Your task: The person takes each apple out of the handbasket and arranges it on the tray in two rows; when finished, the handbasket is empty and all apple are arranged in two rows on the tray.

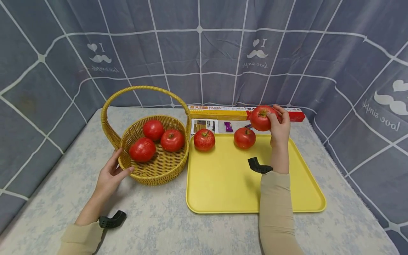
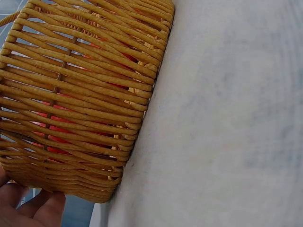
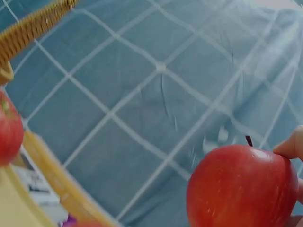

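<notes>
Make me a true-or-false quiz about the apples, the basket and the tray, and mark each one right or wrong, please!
1. The right grip holds a red apple. True.
2. Three apples lie in the basket. True.
3. Both grips hold apples. False: the left grip touches the basket.
4. Two other apples rest on the tray. True.
5. The tray is blue. False: it is yellow.
6. The basket stands to the right of the tray. False: it stands to the left.
</notes>
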The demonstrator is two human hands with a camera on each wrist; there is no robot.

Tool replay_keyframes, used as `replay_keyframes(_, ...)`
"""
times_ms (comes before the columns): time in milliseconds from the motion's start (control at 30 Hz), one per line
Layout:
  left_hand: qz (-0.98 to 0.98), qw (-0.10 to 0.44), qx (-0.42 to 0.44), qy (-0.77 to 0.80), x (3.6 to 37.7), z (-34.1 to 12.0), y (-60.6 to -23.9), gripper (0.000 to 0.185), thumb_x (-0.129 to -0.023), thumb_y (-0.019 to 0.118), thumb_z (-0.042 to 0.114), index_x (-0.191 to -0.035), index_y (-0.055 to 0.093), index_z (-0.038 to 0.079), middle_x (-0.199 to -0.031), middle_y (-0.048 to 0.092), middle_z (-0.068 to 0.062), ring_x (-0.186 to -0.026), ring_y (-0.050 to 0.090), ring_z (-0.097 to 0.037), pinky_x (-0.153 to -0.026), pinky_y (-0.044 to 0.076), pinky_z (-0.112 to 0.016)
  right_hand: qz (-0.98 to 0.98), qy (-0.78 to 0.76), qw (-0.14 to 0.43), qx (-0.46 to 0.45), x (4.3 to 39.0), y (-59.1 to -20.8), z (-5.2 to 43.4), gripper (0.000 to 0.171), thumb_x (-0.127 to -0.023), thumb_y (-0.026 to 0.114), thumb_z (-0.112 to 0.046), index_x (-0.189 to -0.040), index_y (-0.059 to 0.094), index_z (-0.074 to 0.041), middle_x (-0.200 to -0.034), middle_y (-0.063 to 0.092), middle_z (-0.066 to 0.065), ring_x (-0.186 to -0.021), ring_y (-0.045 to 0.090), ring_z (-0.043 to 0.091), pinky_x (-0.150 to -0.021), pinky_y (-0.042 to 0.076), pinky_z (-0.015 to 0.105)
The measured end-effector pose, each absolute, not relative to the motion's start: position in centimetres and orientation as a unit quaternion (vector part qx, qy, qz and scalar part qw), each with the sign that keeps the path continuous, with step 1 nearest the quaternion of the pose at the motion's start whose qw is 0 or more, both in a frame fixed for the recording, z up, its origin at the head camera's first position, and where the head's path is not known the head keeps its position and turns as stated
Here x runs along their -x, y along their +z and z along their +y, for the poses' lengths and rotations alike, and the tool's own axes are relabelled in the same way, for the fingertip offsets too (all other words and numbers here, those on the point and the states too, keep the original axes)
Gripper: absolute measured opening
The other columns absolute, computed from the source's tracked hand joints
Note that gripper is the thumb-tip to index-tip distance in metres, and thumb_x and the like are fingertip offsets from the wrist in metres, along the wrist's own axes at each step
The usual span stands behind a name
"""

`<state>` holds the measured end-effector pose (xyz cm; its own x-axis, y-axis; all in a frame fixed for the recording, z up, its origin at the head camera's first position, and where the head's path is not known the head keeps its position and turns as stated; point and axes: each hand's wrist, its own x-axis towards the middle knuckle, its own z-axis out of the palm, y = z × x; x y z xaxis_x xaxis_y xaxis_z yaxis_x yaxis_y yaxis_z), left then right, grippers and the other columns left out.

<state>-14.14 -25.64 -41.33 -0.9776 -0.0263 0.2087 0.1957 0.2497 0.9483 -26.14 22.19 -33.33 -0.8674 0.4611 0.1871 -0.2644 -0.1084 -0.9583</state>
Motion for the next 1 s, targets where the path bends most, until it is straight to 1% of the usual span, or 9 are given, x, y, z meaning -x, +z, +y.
replay_keyframes(67, -0.784, 0.089, 0.055, -0.611, 14.1, -25.6, -41.4, 0.077, -0.088, 0.062, -0.001, -0.150, 0.018, 0.005, -0.156, -0.002, -0.014, -0.139, 0.018, -0.029, -0.088, 0.037, -0.004, -0.607, 0.746, 0.250, 0.114, 26.6, -34.4, 22.9, 0.034, -0.089, 0.060, -0.013, -0.122, 0.054, -0.013, -0.116, 0.047, 0.002, -0.110, 0.048, 0.021, -0.096, 0.045, 0.038)
replay_keyframes(167, -0.785, 0.084, 0.054, -0.612, 14.0, -25.6, -41.4, 0.077, -0.088, 0.062, 0.000, -0.151, 0.017, 0.006, -0.156, -0.003, -0.013, -0.138, 0.022, -0.029, -0.088, 0.037, -0.004, -0.601, 0.739, 0.259, 0.159, 27.4, -36.1, 23.9, 0.031, -0.089, 0.059, -0.016, -0.119, 0.052, -0.016, -0.114, 0.044, 0.001, -0.110, 0.048, 0.022, -0.094, 0.046, 0.036)
replay_keyframes(267, -0.790, 0.085, 0.053, -0.605, 14.0, -25.7, -41.4, 0.076, -0.089, 0.061, 0.001, -0.151, 0.017, 0.007, -0.156, -0.004, -0.013, -0.138, 0.023, -0.028, -0.087, 0.037, -0.004, -0.602, 0.729, 0.273, 0.178, 28.4, -38.0, 24.8, 0.029, -0.089, 0.061, -0.020, -0.116, 0.050, -0.020, -0.117, 0.042, 0.002, -0.113, 0.045, 0.021, -0.094, 0.046, 0.033)
replay_keyframes(400, -0.798, 0.093, 0.056, -0.593, 14.2, -25.8, -41.3, 0.075, -0.090, 0.061, 0.004, -0.151, 0.017, 0.007, -0.156, -0.002, -0.013, -0.139, 0.021, -0.026, -0.088, 0.036, -0.003, -0.606, 0.718, 0.295, 0.175, 29.7, -40.2, 26.0, 0.028, -0.091, 0.060, -0.023, -0.117, 0.052, -0.023, -0.119, 0.045, 0.001, -0.118, 0.043, 0.019, -0.099, 0.042, 0.032)
replay_keyframes(533, -0.795, 0.092, 0.060, -0.596, 14.2, -25.7, -41.4, 0.075, -0.089, 0.061, 0.003, -0.151, 0.017, 0.007, -0.156, -0.002, -0.013, -0.139, 0.020, -0.025, -0.088, 0.036, -0.004, -0.615, 0.698, 0.299, 0.214, 29.5, -40.6, 26.2, 0.024, -0.093, 0.053, -0.021, -0.118, 0.053, -0.021, -0.123, 0.047, 0.002, -0.121, 0.041, 0.018, -0.102, 0.039, 0.032)
replay_keyframes(733, -0.796, 0.094, 0.057, -0.595, 14.1, -25.7, -41.5, 0.076, -0.089, 0.061, 0.000, -0.151, 0.017, 0.006, -0.157, -0.002, -0.012, -0.140, 0.016, -0.025, -0.089, 0.036, -0.003, -0.617, 0.686, 0.270, 0.276, 28.9, -40.4, 26.5, 0.032, -0.097, 0.046, -0.018, -0.129, 0.048, -0.014, -0.138, 0.042, 0.003, -0.127, 0.037, 0.016, -0.104, 0.035, 0.028)
replay_keyframes(833, -0.795, 0.091, 0.054, -0.597, 14.1, -25.6, -41.4, 0.077, -0.088, 0.061, -0.001, -0.151, 0.016, 0.007, -0.157, -0.002, -0.011, -0.140, 0.016, -0.027, -0.089, 0.036, -0.004, -0.621, 0.680, 0.252, 0.297, 28.9, -40.8, 26.8, 0.035, -0.099, 0.044, -0.019, -0.133, 0.045, -0.015, -0.141, 0.039, 0.001, -0.130, 0.034, 0.014, -0.105, 0.034, 0.026)
replay_keyframes(1000, -0.795, 0.086, 0.052, -0.598, 14.2, -25.6, -41.2, 0.077, -0.089, 0.061, 0.000, -0.151, 0.016, 0.008, -0.157, -0.003, -0.011, -0.140, 0.016, -0.030, -0.089, 0.036, -0.004, -0.625, 0.670, 0.246, 0.317, 28.9, -41.0, 27.2, 0.038, -0.099, 0.043, -0.021, -0.138, 0.040, -0.017, -0.144, 0.034, 0.000, -0.132, 0.031, 0.013, -0.105, 0.032, 0.026)
